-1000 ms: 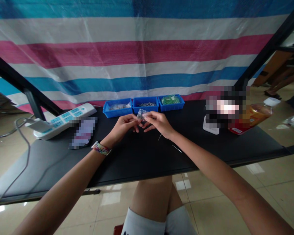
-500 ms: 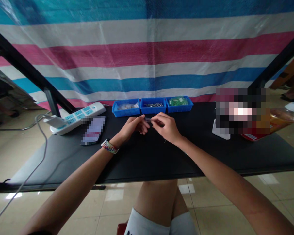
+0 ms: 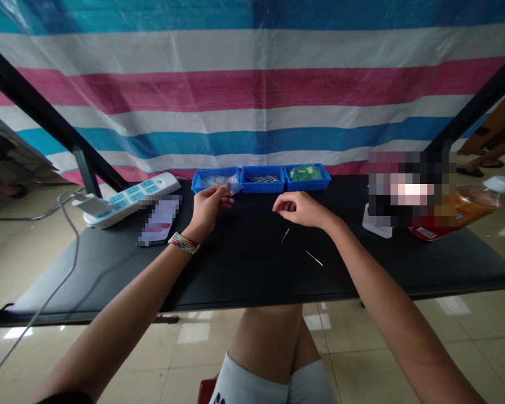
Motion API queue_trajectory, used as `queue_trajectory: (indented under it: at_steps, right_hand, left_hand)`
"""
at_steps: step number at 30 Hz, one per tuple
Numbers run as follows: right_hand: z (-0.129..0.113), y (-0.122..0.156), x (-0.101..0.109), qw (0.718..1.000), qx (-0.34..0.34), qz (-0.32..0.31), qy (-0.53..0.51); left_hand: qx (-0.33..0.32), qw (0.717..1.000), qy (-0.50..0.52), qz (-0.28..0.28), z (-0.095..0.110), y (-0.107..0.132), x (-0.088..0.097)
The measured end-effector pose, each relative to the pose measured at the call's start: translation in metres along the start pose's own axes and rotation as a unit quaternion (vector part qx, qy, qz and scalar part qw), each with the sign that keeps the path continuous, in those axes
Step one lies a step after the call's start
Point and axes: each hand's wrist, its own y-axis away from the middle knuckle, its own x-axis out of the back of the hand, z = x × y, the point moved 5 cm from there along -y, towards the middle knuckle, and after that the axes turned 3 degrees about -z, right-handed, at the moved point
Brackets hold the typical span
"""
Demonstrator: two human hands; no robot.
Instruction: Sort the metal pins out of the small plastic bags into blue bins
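My left hand (image 3: 206,206) pinches a small clear plastic bag (image 3: 231,186) and holds it at the front edge of the left blue bin (image 3: 215,180). My right hand (image 3: 297,209) hovers over the black table (image 3: 244,264) with its fingers curled in; whether anything small sits in them is hidden. A thin metal pin (image 3: 285,235) lies on the table just below the right hand, and a second pin (image 3: 314,258) lies nearer me to the right. The middle blue bin (image 3: 262,179) holds metal pins, the right blue bin (image 3: 307,175) holds green parts.
A white power strip (image 3: 128,199) with a plugged adapter and grey cable lies at the back left, a blurred flat object beside it. A white stand (image 3: 376,224) and a bottle (image 3: 475,202) sit at the right. A striped tarp hangs behind. Black frame bars slant at both sides.
My hands were together at the table's middle, both on the small clear bag. They have parted: the left carried the bag back-left to the left bin, the right drew off to the right.
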Motion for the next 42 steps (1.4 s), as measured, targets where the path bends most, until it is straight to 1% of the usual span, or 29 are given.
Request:
queue_trajectory:
  at_steps: [2, 4, 7, 10, 13, 16, 18, 21, 26, 30, 33, 35, 37, 40, 42]
  right_hand:
    - [0.0, 0.005, 0.008, 0.999, 0.006, -0.046, 0.016]
    - [0.004, 0.009, 0.01, 0.995, -0.011, -0.094, 0.04]
    - [0.017, 0.011, 0.004, 0.984, -0.05, -0.155, 0.077]
    - [0.023, 0.008, -0.005, 0.976, -0.055, -0.188, 0.091]
    - [0.024, 0.006, -0.01, 0.977, -0.064, -0.187, 0.087]
    - [0.022, 0.005, -0.01, 0.98, -0.069, -0.17, 0.08]
    - [0.02, 0.005, -0.011, 0.979, -0.07, -0.18, 0.062]
    - [0.018, 0.006, -0.014, 0.975, -0.063, -0.209, 0.047]
    - [0.015, 0.005, -0.016, 0.975, -0.062, -0.206, 0.049]
    - [0.009, 0.005, -0.015, 0.976, -0.066, -0.206, 0.017]
    - [-0.001, 0.006, -0.019, 0.976, -0.062, -0.209, 0.003]
    - [-0.01, 0.008, -0.026, 0.975, -0.061, -0.215, 0.021]
    - [-0.019, 0.01, -0.036, 0.969, -0.057, -0.229, 0.073]
    - [-0.031, 0.013, -0.046, 0.963, -0.046, -0.228, 0.134]
    - [-0.035, 0.014, -0.049, 0.963, -0.051, -0.221, 0.144]
  left_hand:
    - [-0.01, 1.0, 0.008, 0.029, 0.002, -0.005, 0.008]
    - [-0.022, 0.998, 0.022, 0.047, 0.004, -0.009, 0.015]
    - [-0.036, 0.996, 0.043, 0.07, 0.006, -0.014, 0.023]
    - [-0.026, 0.997, 0.044, 0.064, 0.004, -0.017, 0.025]
    - [-0.016, 0.998, 0.054, 0.032, 0.003, -0.017, 0.021]
    - [-0.013, 0.997, 0.069, 0.017, 0.003, -0.014, 0.018]
    - [-0.015, 0.997, 0.072, 0.01, 0.004, -0.013, 0.017]
    - [-0.019, 0.997, 0.066, -0.015, 0.007, -0.013, 0.016]
    - [-0.007, 0.997, 0.027, -0.076, 0.009, -0.012, 0.01]
    - [-0.011, 0.995, -0.017, -0.1, 0.01, -0.008, 0.005]
    - [-0.018, 0.992, -0.055, -0.108, 0.01, -0.006, 0.002]
    - [-0.021, 0.99, -0.077, -0.112, 0.008, -0.005, 0.0]
    - [-0.023, 0.988, -0.091, -0.12, 0.005, -0.005, -0.002]
    - [-0.025, 0.986, -0.095, -0.135, 0.003, -0.004, -0.005]
    - [-0.026, 0.984, -0.097, -0.145, 0.003, -0.003, -0.007]
